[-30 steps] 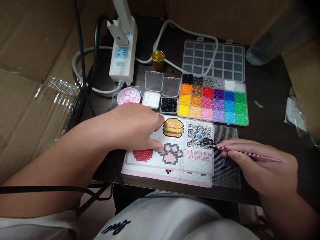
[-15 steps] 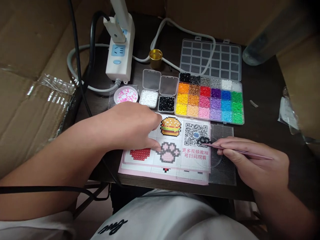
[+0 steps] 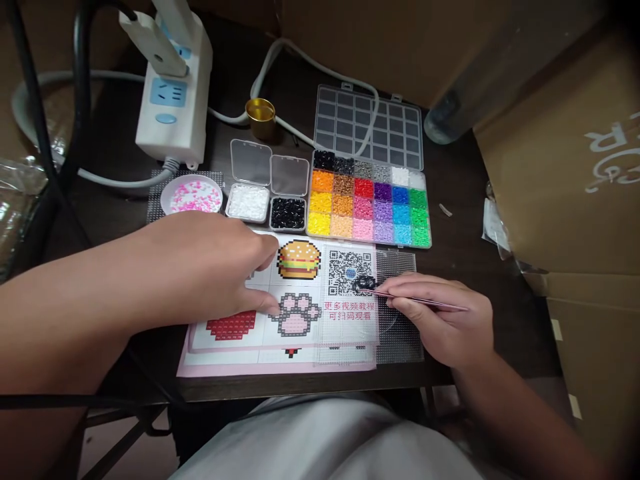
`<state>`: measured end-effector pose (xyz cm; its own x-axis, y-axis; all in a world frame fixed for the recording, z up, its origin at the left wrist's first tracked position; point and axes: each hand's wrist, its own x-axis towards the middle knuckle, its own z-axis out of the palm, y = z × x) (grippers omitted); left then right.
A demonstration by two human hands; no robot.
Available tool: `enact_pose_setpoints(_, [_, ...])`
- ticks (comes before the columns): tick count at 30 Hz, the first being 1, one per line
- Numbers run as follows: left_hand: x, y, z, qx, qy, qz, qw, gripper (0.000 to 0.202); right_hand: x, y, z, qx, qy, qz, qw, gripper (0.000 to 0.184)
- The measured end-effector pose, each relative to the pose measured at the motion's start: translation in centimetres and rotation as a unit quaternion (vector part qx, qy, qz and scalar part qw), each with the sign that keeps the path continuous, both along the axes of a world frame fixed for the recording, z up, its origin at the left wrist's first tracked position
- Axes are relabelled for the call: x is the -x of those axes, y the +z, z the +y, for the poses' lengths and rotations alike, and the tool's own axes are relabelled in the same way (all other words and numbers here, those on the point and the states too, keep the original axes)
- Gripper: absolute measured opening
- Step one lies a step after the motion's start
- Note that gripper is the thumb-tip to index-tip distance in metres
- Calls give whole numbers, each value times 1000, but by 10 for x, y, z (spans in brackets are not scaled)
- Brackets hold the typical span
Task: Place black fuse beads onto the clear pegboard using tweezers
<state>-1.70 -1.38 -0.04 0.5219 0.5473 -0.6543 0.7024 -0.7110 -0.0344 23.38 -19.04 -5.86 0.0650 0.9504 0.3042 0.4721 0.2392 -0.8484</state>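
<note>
My left hand [image 3: 215, 267] rests on the printed pattern sheet [image 3: 235, 358], its thumb and index finger apart. The thumb tip is beside the printed pink paw [image 3: 296, 323], and the index finger is near the burger picture [image 3: 299, 260]. In my right hand [image 3: 447, 323] I hold thin pink tweezers [image 3: 425, 301], pinched between thumb and fingers. At their tips is a small cluster of black beads [image 3: 367, 283], over the QR code. Under it lies a clear pegboard [image 3: 400, 340], partly over the sheet. I cannot tell whether the tweezers grip a bead.
Behind the sheet stand a many-coloured bead box [image 3: 363, 209], small boxes of black beads [image 3: 289, 215] and white beads [image 3: 248, 203], and a dish of pink beads [image 3: 193, 195]. Further back are a gold cup [image 3: 261, 120] and a power strip [image 3: 175, 100] with cables.
The view has swung right, so everything sits further left in the picture. Both hands keep nearly the same place on the sheet and board, with the tweezers still at the black beads.
</note>
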Motion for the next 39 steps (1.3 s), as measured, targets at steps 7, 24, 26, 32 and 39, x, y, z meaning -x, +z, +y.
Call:
enact_pose_setpoints(7, [-1,0,0,-2,31,-37,999,45,2,2,2,-3,-2,-4,1000,31])
enact_pose_setpoints(24, [1,-2,-1,0,31,-58,998,51,4,6,3,7,-8,-4,1000,30])
enact_pose_setpoints(26, [2,-3,-1,-8,18,-55,998,49,4,6,3,13,-12,-3,1000,28])
enact_pose_setpoints(32, [11,-5,0,27,0,-73,997,46,3,8,-1,15,-41,13,999,21])
enact_pose_setpoints(39, [10,7,-3,22,0,-85,996,43,-11,26,23,-43,-82,-15,996,18])
